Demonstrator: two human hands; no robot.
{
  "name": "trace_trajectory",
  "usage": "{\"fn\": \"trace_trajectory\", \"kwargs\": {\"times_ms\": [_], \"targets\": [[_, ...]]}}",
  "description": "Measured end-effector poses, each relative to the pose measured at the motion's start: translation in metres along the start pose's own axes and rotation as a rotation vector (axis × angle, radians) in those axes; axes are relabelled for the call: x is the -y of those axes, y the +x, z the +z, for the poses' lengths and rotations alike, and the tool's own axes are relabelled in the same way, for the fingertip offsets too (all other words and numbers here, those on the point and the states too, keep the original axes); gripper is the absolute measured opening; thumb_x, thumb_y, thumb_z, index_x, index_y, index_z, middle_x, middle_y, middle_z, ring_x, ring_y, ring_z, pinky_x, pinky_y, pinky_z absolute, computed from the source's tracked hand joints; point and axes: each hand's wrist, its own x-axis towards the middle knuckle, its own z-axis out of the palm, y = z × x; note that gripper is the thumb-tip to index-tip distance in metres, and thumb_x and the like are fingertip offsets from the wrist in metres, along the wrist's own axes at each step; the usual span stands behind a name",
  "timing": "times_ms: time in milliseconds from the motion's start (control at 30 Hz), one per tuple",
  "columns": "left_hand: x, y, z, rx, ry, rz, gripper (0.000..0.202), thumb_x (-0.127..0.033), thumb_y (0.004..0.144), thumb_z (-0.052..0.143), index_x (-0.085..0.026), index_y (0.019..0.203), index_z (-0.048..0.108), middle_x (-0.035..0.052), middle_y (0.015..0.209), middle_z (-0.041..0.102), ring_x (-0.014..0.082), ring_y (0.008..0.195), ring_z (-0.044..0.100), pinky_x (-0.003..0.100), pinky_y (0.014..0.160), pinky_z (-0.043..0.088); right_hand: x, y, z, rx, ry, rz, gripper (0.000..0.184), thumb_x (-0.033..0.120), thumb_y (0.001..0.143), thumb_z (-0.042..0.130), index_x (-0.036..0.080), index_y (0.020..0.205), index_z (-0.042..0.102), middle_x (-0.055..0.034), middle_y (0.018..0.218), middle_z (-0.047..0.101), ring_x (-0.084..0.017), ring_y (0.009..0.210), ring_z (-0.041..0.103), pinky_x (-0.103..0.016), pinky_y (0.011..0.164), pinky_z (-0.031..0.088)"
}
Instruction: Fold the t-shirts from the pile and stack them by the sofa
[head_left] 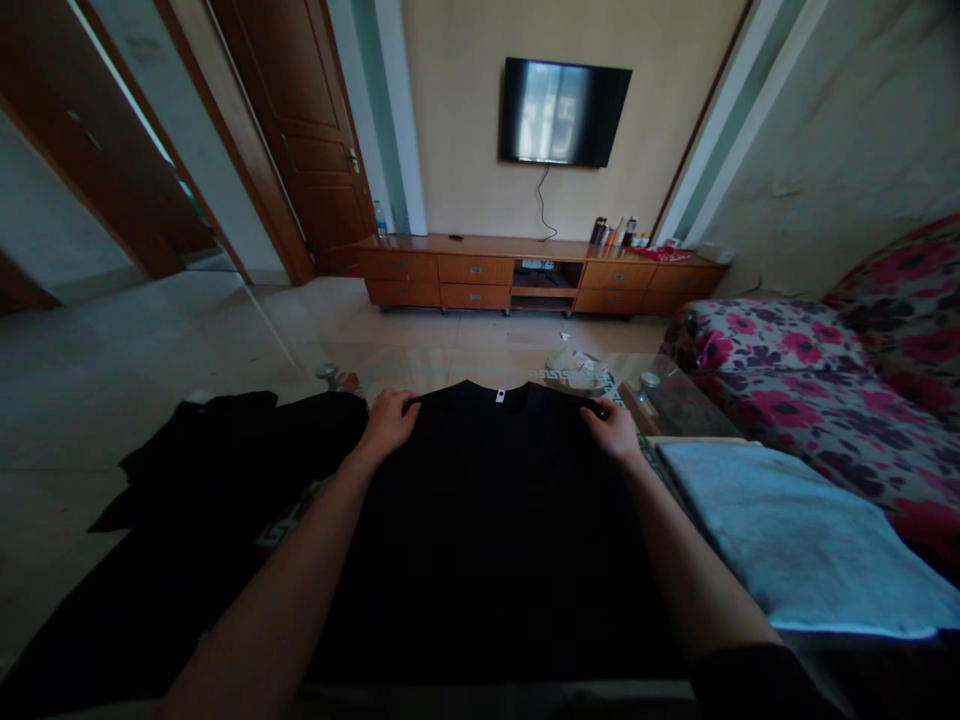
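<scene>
A black T-shirt [504, 530] lies spread over the glass table in front of me, its neckline and small white label pointing away. My left hand [390, 422] pinches the shirt at its far left shoulder. At the far right shoulder, my right hand [613, 428] grips the cloth in the same way, fingers closed. Left of the shirt lies a rumpled heap of black clothing [247, 450]. To the right of my right forearm rests a folded light blue cloth [802, 535].
The glass table [420, 362] has a patterned border. Beyond it, a long wooden cabinet [472, 270] carries several bottles and a red cloth, below a wall-mounted television [566, 112]. A sofa with a flowered cover [795, 350] stands at the right. A brown door [300, 130] is at the left.
</scene>
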Motion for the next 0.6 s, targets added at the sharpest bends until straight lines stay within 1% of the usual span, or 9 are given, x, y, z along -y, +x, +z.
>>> {"fn": "trace_trajectory", "kwargs": {"times_ms": [100,167,233,300,400,467,533,600], "targets": [[-0.014,-0.023,-0.032,-0.05,-0.072,0.041,0.026,-0.035,0.091,0.057,-0.02,0.103,0.074,0.0082,0.109,0.065,0.0231,0.104,0.063,0.037,0.096,0.051,0.02,-0.022,-0.028,-0.048,0.02,-0.038,0.035,0.043,0.085,0.059,0.017,0.102,0.075,-0.0066,0.095,0.076,-0.021,0.083,0.066,-0.032,0.082,0.052],[-0.022,-0.043,-0.055,-0.049,-0.121,0.071,0.025,-0.036,0.092,0.056,-0.021,0.102,0.073,0.0065,0.109,0.067,0.0224,0.103,0.064,0.036,0.096,0.051,0.03,-0.04,-0.049,-0.065,0.043,-0.063,0.037,0.045,0.085,0.059,0.016,0.103,0.074,-0.0072,0.095,0.075,-0.021,0.081,0.065,-0.033,0.081,0.051],[-0.028,-0.067,-0.078,-0.034,-0.176,0.072,0.026,-0.038,0.092,0.056,-0.022,0.103,0.073,0.0052,0.106,0.07,0.0222,0.1,0.066,0.035,0.094,0.052,0.035,-0.062,-0.07,-0.05,0.09,-0.091,0.038,0.047,0.085,0.059,0.016,0.103,0.072,-0.0079,0.095,0.074,-0.02,0.08,0.064,-0.033,0.079,0.052],[-0.031,-0.094,-0.1,-0.031,-0.23,0.051,0.028,-0.04,0.091,0.056,-0.022,0.105,0.072,0.0044,0.105,0.071,0.0221,0.097,0.067,0.034,0.09,0.053,0.036,-0.088,-0.091,-0.022,0.141,-0.102,0.038,0.048,0.085,0.059,0.016,0.102,0.069,-0.008,0.094,0.073,-0.02,0.078,0.064,-0.032,0.076,0.052],[-0.03,-0.138,-0.127,-0.005,-0.287,0.08,0.027,-0.037,0.091,0.054,-0.022,0.106,0.071,0.0035,0.104,0.071,0.0203,0.094,0.067,0.032,0.084,0.053,0.025,-0.132,-0.117,0.022,0.164,-0.111,0.03,0.043,0.083,0.058,0.018,0.097,0.065,-0.008,0.095,0.072,-0.021,0.082,0.065,-0.033,0.076,0.053],[-0.026,-0.168,-0.139,0.06,-0.285,0.129,0.024,-0.031,0.089,0.052,-0.023,0.103,0.069,0.0032,0.102,0.069,0.0194,0.091,0.066,0.031,0.082,0.052,0.011,-0.163,-0.131,0.09,0.135,-0.135,0.022,0.037,0.081,0.056,0.02,0.092,0.063,-0.0087,0.101,0.071,-0.024,0.092,0.066,-0.036,0.085,0.053],[-0.022,-0.194,-0.144,0.154,-0.241,0.177,0.022,-0.024,0.086,0.05,-0.024,0.099,0.067,0.0029,0.099,0.067,0.0195,0.091,0.064,0.032,0.083,0.051,-0.002,-0.191,-0.14,0.178,0.07,-0.159,0.015,0.032,0.079,0.054,0.022,0.088,0.061,-0.0098,0.11,0.07,-0.027,0.108,0.064,-0.04,0.098,0.049],[-0.019,-0.216,-0.145,0.258,-0.167,0.233,0.021,-0.018,0.081,0.048,-0.025,0.093,0.065,0.0027,0.098,0.065,0.0201,0.094,0.062,0.033,0.087,0.05,-0.011,-0.213,-0.144,0.262,-0.022,-0.179,0.014,0.026,0.076,0.052,0.022,0.085,0.062,-0.0111,0.122,0.066,-0.028,0.12,0.059,-0.041,0.107,0.044]]}}
